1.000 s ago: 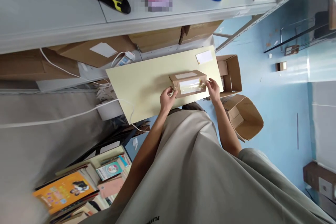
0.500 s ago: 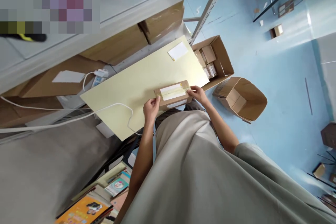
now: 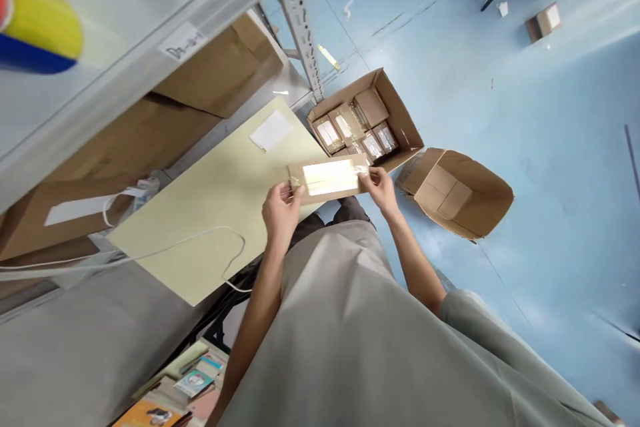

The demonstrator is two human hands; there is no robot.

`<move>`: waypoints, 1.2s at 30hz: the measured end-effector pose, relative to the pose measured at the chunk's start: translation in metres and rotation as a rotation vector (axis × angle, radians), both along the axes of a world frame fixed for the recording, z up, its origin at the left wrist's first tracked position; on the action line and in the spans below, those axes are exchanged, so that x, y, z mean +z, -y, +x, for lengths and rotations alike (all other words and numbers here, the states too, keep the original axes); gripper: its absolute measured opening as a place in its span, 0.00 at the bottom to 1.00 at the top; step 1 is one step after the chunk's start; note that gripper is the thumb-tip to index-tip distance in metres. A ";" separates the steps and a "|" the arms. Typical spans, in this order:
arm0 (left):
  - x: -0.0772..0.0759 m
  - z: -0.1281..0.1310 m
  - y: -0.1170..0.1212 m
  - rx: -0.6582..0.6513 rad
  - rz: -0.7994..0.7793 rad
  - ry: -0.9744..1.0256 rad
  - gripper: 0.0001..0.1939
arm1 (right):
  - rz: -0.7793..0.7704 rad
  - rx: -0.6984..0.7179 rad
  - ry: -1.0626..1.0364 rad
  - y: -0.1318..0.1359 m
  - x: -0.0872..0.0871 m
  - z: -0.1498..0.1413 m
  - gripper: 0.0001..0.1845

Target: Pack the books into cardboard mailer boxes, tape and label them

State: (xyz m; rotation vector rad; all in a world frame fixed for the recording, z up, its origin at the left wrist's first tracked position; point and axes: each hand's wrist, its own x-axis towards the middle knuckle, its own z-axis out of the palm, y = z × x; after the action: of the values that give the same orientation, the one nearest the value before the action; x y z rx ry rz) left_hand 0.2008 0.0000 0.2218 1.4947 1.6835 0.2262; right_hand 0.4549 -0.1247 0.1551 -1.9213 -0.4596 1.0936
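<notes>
I hold a small brown cardboard box with a shiny taped face [image 3: 330, 179] between both hands, at the near right edge of a pale yellow board [image 3: 210, 207]. My left hand [image 3: 280, 210] grips its left end with curled fingers. My right hand [image 3: 381, 187] pinches its right end. The box is slightly off the board's edge, above my lap.
An open carton [image 3: 395, 113] on the blue floor holds several similar small boxes. An empty carton [image 3: 463, 193] lies on its side beside it. A white cable [image 3: 170, 247] crosses the board, and a white label [image 3: 271, 130] lies on it. Metal shelving [image 3: 295, 7] with large cartons stands behind. Books [image 3: 190, 383] lie below.
The view has swung right and down. The small box has turned in my hands so its shiny taped face is up, and it has shifted toward the board's right edge.
</notes>
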 end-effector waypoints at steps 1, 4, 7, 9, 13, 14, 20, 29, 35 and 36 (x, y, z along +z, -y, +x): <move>-0.005 0.024 0.000 -0.063 -0.003 0.032 0.14 | -0.024 -0.058 0.034 0.012 -0.002 0.019 0.30; -0.024 0.087 -0.003 -0.280 0.006 0.053 0.14 | -0.102 -0.206 0.080 0.053 -0.014 0.058 0.32; -0.044 0.134 -0.005 -0.487 0.013 0.022 0.13 | -0.154 -0.285 0.044 0.091 -0.028 0.072 0.34; -0.056 0.157 -0.005 -0.586 -0.002 0.009 0.13 | -0.190 -0.323 0.007 0.109 -0.038 0.071 0.34; -0.078 0.182 -0.001 -0.667 -0.039 -0.010 0.16 | -0.230 -0.331 -0.081 0.127 -0.059 0.063 0.37; -0.083 0.186 0.001 -0.671 -0.044 -0.015 0.17 | -0.230 -0.326 -0.100 0.128 -0.065 0.061 0.37; -0.107 0.201 0.000 -0.730 -0.067 -0.128 0.24 | -0.216 -0.437 -0.290 0.121 -0.100 0.045 0.37; -0.142 0.202 -0.018 -0.800 -0.039 -0.165 0.28 | -0.201 -0.597 -0.485 0.098 -0.126 0.013 0.29; -0.169 0.190 -0.031 -0.759 -0.106 -0.262 0.26 | -0.409 -0.492 -0.460 0.089 -0.150 0.011 0.23; -0.169 0.187 -0.031 -0.744 -0.108 -0.289 0.25 | -0.434 -0.474 -0.460 0.089 -0.153 0.009 0.23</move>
State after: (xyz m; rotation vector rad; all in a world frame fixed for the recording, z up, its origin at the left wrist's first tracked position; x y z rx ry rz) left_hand 0.3874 0.0312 0.0532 2.0203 1.2057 -0.4905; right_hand 0.4643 -0.2139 0.0024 -1.9065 0.5014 1.3229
